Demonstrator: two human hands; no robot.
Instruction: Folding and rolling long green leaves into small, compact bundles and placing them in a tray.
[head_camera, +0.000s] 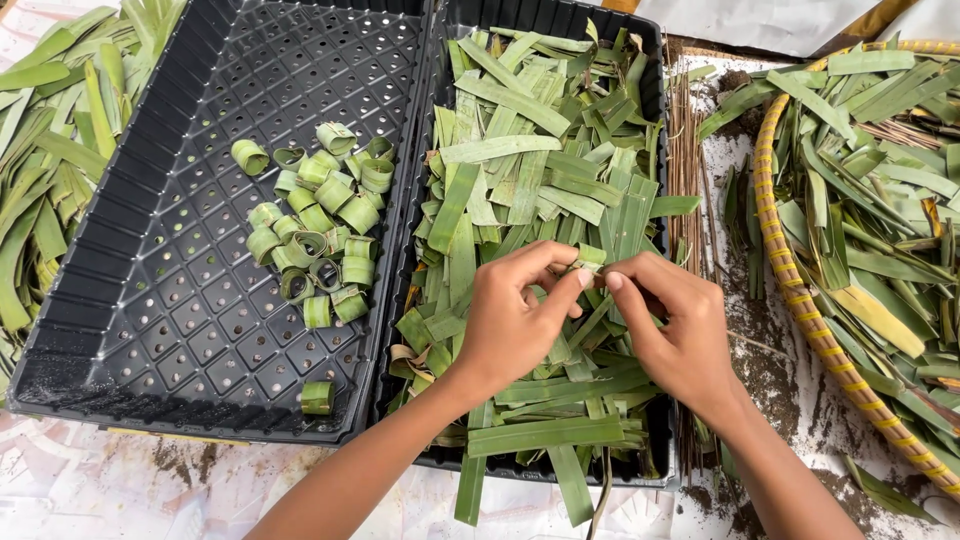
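I log, left to right: stiff green leaf rings (320, 240) pooled loose in the perforated black tray (150, 300); left hand (515, 320) and right hand (680, 335) both pinching one curled strip (590, 256), probably keeping it coiled, above the flat, fibrous strips (540, 160); woven basket (790, 270) holding offcuts.

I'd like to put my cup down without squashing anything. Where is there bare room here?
The left black tray has bare floor all around its cluster of leaf rolls, mostly along its left side and top. The right tray, under both hands, and the woven basket are piled with leaf strips.
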